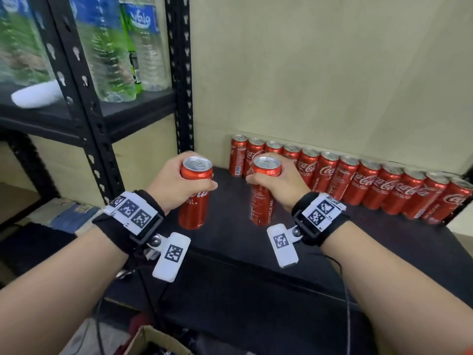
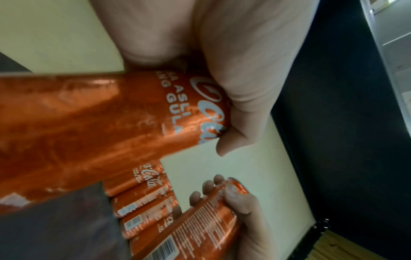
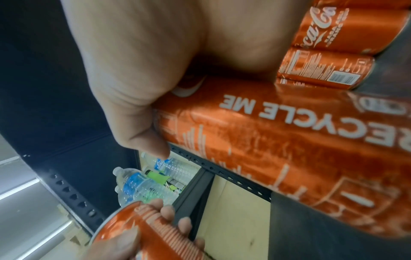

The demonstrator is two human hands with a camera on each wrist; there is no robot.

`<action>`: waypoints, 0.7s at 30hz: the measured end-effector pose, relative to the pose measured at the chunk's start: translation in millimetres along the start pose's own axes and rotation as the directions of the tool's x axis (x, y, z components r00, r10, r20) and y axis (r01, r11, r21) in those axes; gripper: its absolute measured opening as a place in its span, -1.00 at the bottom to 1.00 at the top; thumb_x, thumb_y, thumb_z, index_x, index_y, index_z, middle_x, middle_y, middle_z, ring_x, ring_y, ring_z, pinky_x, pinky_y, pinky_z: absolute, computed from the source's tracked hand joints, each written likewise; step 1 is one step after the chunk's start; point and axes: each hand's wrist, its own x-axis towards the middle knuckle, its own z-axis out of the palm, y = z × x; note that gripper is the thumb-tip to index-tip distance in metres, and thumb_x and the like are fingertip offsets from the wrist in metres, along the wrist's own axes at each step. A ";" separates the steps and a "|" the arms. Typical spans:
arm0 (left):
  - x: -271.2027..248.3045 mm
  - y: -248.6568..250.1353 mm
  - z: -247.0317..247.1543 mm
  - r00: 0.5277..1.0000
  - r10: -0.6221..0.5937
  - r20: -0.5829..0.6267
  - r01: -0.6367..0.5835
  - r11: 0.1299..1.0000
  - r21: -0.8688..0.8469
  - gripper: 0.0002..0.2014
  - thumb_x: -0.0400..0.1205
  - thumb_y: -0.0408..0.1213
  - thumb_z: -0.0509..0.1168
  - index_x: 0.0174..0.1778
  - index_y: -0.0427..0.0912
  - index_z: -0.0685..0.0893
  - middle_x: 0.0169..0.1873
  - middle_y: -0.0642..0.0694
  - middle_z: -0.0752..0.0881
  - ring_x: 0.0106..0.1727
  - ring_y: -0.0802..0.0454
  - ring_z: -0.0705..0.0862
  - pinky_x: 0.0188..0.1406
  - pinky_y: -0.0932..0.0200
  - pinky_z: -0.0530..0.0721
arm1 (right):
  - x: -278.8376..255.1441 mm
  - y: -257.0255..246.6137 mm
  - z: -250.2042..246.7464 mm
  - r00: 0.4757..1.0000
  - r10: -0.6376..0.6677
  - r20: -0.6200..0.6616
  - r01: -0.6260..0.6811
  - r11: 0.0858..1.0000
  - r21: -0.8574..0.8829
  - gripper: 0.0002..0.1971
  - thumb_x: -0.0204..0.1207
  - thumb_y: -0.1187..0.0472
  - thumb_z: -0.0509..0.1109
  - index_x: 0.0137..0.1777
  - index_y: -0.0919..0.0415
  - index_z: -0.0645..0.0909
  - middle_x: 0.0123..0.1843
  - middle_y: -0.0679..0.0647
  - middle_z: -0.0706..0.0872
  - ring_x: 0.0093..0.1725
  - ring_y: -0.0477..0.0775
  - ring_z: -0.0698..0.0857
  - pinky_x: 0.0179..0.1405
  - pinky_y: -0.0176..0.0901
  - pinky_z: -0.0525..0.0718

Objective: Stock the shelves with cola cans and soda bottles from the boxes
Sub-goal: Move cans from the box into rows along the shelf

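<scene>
At the frame's centre we grip one upright can (image 1: 195, 193) in our left hand (image 1: 176, 181) and another can (image 1: 262, 192) in our right hand (image 1: 277, 184), fingers wrapped around each. Both hang above the black shelf (image 1: 256, 252), left of the row of cans (image 1: 358, 180) along the wall.

Water bottles (image 1: 107, 47) blurred — tops cut off

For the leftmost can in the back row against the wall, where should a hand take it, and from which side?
Grip the leftmost can around its upper body, just below the rim, coming from the front or its open left side. It stands upright with the wall behind it and a neighbouring can tight on its right, so those sides seem blocked. Both hands already hold cans.
</scene>
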 end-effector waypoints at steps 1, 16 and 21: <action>2.7 -6.0 6.9 1.000 -0.009 -0.010 0.009 1.000 0.012 -0.46 0.09 -0.11 0.67 -0.04 -0.14 0.73 -0.09 -0.23 0.83 -0.06 -0.10 0.80 0.21 -0.20 0.75 | 5.0 6.3 -3.1 1.000 -0.006 0.029 0.007 1.000 -0.011 -0.73 0.30 0.38 0.69 -0.04 0.20 0.74 -0.09 0.11 0.85 -0.05 0.07 0.82 0.16 0.06 0.79; 17.1 -60.6 84.1 0.988 -0.124 -0.091 0.131 0.988 0.085 -0.58 0.33 -0.56 0.63 0.04 -0.20 0.70 -0.06 -0.23 0.82 -0.04 -0.03 0.79 0.13 -0.01 0.73 | 29.5 79.0 -32.2 0.952 -0.005 0.307 0.006 1.000 0.000 -0.65 0.29 0.47 0.68 0.03 0.28 0.68 -0.07 0.12 0.85 -0.02 0.10 0.83 0.16 0.04 0.78; 16.0 -60.0 83.5 0.990 -0.126 -0.066 0.133 0.985 0.107 -0.60 0.39 -0.54 0.63 0.09 -0.22 0.72 0.03 -0.12 0.84 0.09 -0.03 0.81 0.20 0.05 0.73 | 25.6 91.1 -30.8 0.946 -0.035 0.322 0.017 0.998 0.058 -0.62 0.29 0.46 0.70 0.04 0.27 0.66 -0.06 0.16 0.84 -0.04 0.11 0.82 0.15 0.08 0.77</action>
